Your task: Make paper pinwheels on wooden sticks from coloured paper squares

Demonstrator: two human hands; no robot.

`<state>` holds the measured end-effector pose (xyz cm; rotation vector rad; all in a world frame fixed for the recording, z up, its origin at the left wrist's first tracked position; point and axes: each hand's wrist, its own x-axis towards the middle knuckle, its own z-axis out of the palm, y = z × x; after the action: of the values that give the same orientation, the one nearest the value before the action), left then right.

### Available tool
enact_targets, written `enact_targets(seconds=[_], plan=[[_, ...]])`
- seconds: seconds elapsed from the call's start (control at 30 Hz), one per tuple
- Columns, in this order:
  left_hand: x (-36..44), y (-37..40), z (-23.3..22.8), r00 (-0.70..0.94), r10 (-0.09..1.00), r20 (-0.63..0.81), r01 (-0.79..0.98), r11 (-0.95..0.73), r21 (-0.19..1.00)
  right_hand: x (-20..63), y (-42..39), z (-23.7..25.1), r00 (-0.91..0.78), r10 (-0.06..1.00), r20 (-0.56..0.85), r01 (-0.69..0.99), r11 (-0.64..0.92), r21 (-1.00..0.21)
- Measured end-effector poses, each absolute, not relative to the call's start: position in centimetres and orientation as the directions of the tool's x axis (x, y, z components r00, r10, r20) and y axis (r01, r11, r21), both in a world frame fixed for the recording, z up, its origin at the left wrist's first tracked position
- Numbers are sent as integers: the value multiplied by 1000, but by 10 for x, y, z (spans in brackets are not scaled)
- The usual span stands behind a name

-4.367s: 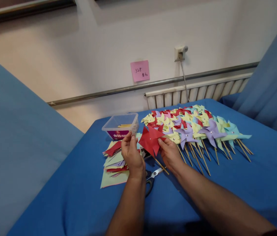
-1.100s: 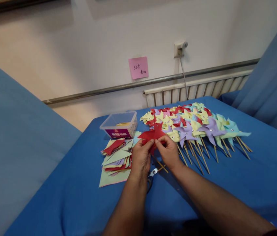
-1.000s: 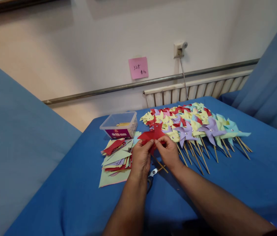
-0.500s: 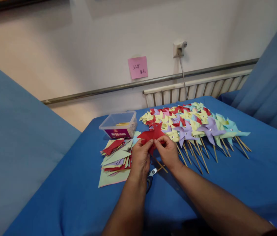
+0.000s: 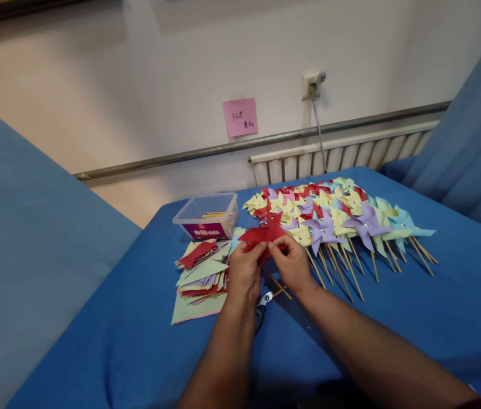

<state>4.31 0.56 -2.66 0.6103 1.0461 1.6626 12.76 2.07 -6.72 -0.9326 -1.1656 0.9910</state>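
Between my two hands is a red paper pinwheel [image 5: 261,233], its pointed blades spread upward and to the left. My left hand [image 5: 245,267] pinches it from the left, and my right hand [image 5: 290,262] pinches it from the right, with the thumbs almost touching at its middle. My fingers hide the centre of the pinwheel. Thin wooden sticks [image 5: 281,287] show below my hands; whether one is joined to the red paper I cannot tell. Scissors [image 5: 261,308] with dark handles lie under my left wrist, partly covered.
Finished pinwheels [image 5: 323,227] in several colours lie in rows at the right. On the left, cut coloured paper [image 5: 202,272] is piled beside a clear plastic box [image 5: 212,213] holding sticks. Behind the blue-covered table [image 5: 138,318] are a radiator [image 5: 343,153] and a wall socket [image 5: 312,85].
Almost nothing differs. My hands keep the same pinch on the red pinwheel, and its blades have shifted very slightly.
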Motion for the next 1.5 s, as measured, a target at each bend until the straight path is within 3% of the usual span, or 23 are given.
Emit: enact_targets(seconds=[0.1,0.27,0.37,0.5,0.63,0.77,0.9,1.0,1.23,1.5], plan=[[38,8,-27,-376,923,-82,-426,-93,900,129,20,-65,111,953,281,-142,295,-945],[20,8,-24,-363,931,-37,-212,-44,976,138,26,-56,187,954,236,-307,285,-908],[13,6,-22,-313,950,16,-43,-31,999,142,31,-54,88,972,220,-346,237,-908],[11,1,-17,-200,976,85,181,-49,982,144,30,-54,-88,981,171,-256,143,-956],[13,-2,-13,-149,985,88,243,-50,969,141,27,-53,-49,985,164,-168,154,-974],[15,-1,-15,-215,976,46,117,-21,993,135,27,-56,1,994,110,-308,105,-945],[24,0,-21,-290,957,-34,-150,-11,989,130,28,-61,83,996,21,-541,63,-839],[32,-1,-24,-231,962,-146,-353,57,934,130,29,-63,126,992,-12,-628,70,-775],[42,-3,-30,-85,967,-238,-537,157,829,130,30,-66,236,972,20,-539,148,-829],[46,-1,-32,-256,947,-196,-550,25,835,125,26,-73,109,993,44,-574,99,-813]])
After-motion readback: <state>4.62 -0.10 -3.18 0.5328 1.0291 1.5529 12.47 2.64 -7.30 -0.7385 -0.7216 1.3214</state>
